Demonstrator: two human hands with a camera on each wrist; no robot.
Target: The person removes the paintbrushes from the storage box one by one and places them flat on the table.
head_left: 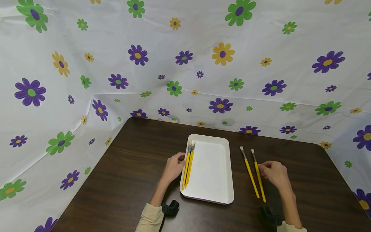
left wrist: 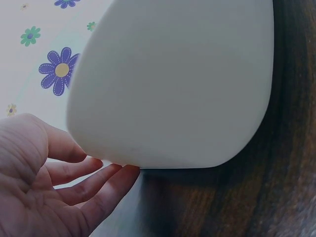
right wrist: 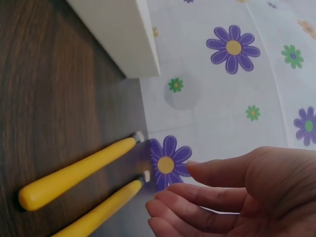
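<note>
A white tray lies on the dark wooden table, with several yellow-handled paintbrushes along its left inner side. At the tray's left edge, my left hand holds the rim; the left wrist view shows its fingertips against the tray's outer wall. Two more paintbrushes lie on the table right of the tray, a left one and a right one, bristles pointing away. Close beside the right one is my right hand. Its fingers are loosely bent, holding nothing in the right wrist view.
Dark wooden table extends on both sides of the tray. A white sheet printed with flowers hangs behind the table and along its sides. Black wrist mounts sit on both forearms, close over the tabletop.
</note>
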